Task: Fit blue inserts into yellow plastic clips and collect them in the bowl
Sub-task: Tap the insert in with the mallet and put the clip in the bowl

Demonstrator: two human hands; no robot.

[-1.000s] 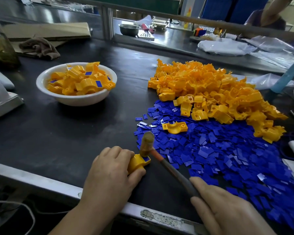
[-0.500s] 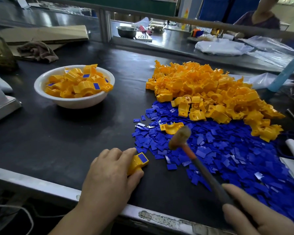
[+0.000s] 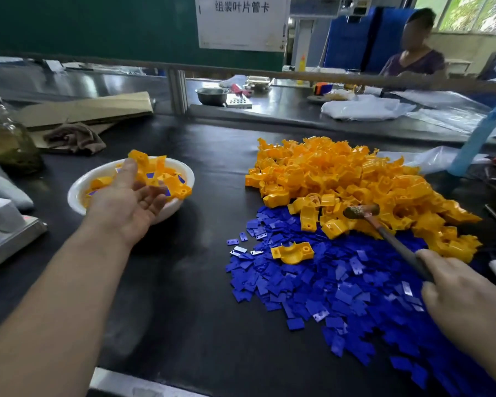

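Your right hand (image 3: 467, 305), nearest the table edge, is wrapped round the handle of the mallet (image 3: 393, 244). Its head has swung away and now hangs over the seam where the two heaps meet. Under it lies the spread of blue inserts (image 3: 327, 287), with one bare yellow clip (image 3: 292, 252) lying hollow-up on top of them, close to hand for the next fit. And there's the change: the spot by the near edge where you pinned the clip a moment ago is bare. Your left hand (image 3: 126, 202) has gone out to the white bowl (image 3: 188, 176), palm up, fingers slack and apart, holding nothing. So I judge that piece delivered and one cycle closed. The bowl is heaped with yellow clips showing blue faces, and one clip (image 3: 139, 157) sits right at your thumb tip. I cannot tell whether it is the one you just let go. Beyond, the big mound of unfitted clips (image 3: 341, 173) says there's plenty left.
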